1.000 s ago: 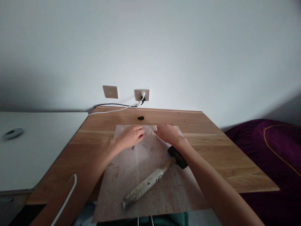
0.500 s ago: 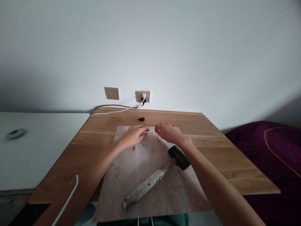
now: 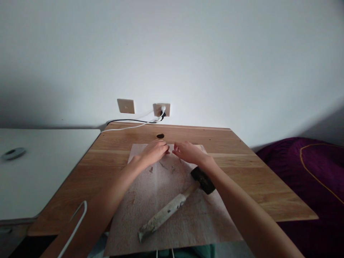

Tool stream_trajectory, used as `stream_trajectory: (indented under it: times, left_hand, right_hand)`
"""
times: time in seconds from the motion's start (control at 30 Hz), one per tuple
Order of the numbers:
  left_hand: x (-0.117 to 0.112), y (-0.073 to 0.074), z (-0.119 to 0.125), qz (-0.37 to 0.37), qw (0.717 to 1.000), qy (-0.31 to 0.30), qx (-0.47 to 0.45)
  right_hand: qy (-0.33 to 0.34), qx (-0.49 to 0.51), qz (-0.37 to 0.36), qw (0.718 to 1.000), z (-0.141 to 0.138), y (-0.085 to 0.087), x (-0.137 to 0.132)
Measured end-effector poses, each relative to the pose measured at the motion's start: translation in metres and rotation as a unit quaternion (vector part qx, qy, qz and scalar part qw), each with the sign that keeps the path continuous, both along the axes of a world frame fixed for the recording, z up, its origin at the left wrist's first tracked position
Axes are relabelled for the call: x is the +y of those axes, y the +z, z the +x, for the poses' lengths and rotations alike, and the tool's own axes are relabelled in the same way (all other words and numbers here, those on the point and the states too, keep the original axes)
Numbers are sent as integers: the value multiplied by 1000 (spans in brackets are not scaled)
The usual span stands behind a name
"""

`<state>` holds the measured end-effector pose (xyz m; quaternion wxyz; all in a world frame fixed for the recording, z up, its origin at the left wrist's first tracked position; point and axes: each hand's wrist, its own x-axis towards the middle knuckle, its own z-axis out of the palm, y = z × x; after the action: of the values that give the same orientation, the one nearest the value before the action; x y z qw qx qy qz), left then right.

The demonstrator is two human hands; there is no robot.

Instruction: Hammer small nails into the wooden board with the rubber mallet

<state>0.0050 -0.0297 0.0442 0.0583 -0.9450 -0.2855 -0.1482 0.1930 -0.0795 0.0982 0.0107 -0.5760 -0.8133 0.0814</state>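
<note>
Both hands were out over the far end of a pale, speckled sheet [image 3: 150, 204] spread on the wooden desk [image 3: 242, 172], near the middle of the frame. The left hand [image 3: 154, 152] and the right hand [image 3: 189, 153] lay palm down with fingers loosely curled, their tips almost meeting. I could not tell whether either one pinched anything; whatever sat between the fingertips was too small to make out.

A few small nails [image 3: 163, 165] lay scattered on the sheet just below the hands in the frame. They were under the gap between the hands and a little nearer the left one.

The hammer [image 3: 168, 211] lay untouched on the sheet. Its long axis ran on a diagonal, from the dark head [image 3: 202, 180] beside the right forearm down to the handle's end at lower centre. The right hand was the nearer one to it.

Higher in the frame, a wall switch [image 3: 126, 105] and a socket [image 3: 161, 109] with cables plugged in sat on the white wall. Nothing in view bore a brand, label or writing I could read.
</note>
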Motion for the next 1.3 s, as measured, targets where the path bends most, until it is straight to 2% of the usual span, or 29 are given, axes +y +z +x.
stream_trajectory:
  times: [0.17,0.3,0.37,0.47,0.5,0.67,1.0,1.3]
  left_hand:
    - [1,3,4,31,999,42,-4]
    - [0,4,2,-9,993,101,-65]
    - [-5,6,-2,-54,993,80,-62]
    - [-21,8,-14,-112,993,6,-21]
    - [-26,8,-19,-119,993,-3,-16]
    - [-45,3,-38,-98,994,43,-40]
    - [-48,-10,-63,-110,979,58,-163]
    - [-44,-18,-66,-140,963,61,-221]
  right_hand:
    - [-4,-64,6,998,-7,-9,2]
    - [7,-95,15,995,-9,-16,4]
    - [14,-106,20,994,-10,-18,5]
    - [32,-116,25,992,-10,-20,7]
    - [39,-119,27,992,-10,-20,7]
    - [65,-136,45,988,-11,-16,4]
    - [130,-163,103,972,-15,-5,-8]
    - [102,-106,74,986,-9,-7,0]
